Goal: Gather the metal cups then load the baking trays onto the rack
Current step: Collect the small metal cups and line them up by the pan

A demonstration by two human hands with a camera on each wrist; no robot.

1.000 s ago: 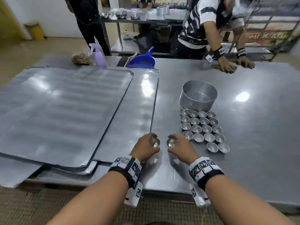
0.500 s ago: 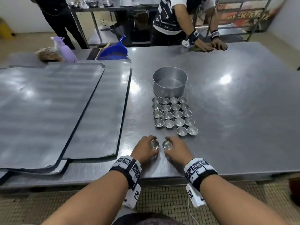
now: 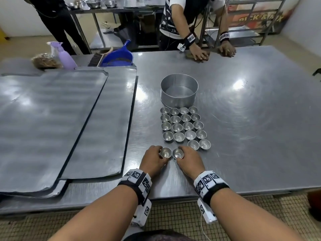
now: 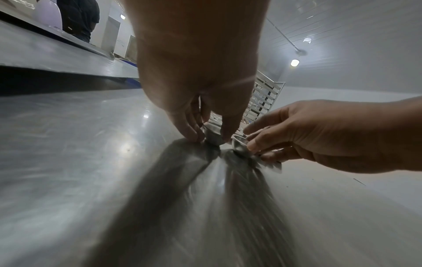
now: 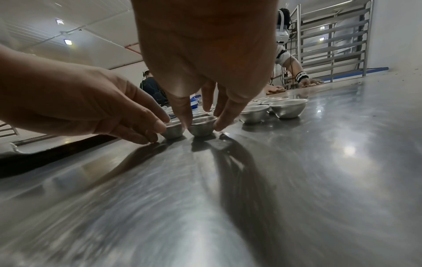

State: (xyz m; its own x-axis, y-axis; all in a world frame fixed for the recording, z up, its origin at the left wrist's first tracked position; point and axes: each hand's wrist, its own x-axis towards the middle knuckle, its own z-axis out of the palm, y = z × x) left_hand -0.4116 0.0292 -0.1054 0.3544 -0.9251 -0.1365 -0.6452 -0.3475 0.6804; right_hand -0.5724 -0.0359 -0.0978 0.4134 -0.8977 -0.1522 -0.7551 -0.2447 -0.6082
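Observation:
Two small metal cups stand side by side near the table's front edge. My left hand pinches the left cup between thumb and fingers; my right hand pinches the right cup the same way. Both cups rest on the steel table in the right wrist view, the left cup beside the right cup. Beyond them several more cups sit in neat rows. Flat baking trays lie stacked at the left. A metal rack stands behind the far edge.
A round metal tin stands just past the cup rows. A purple spray bottle, a blue dustpan and a brush sit at the far left. Another person leans both hands on the far edge; a second person stands back left.
The head view has swung right and pulled back. My hands kept the two cups pinched and drew them slightly nearer the front edge, away from the rows.

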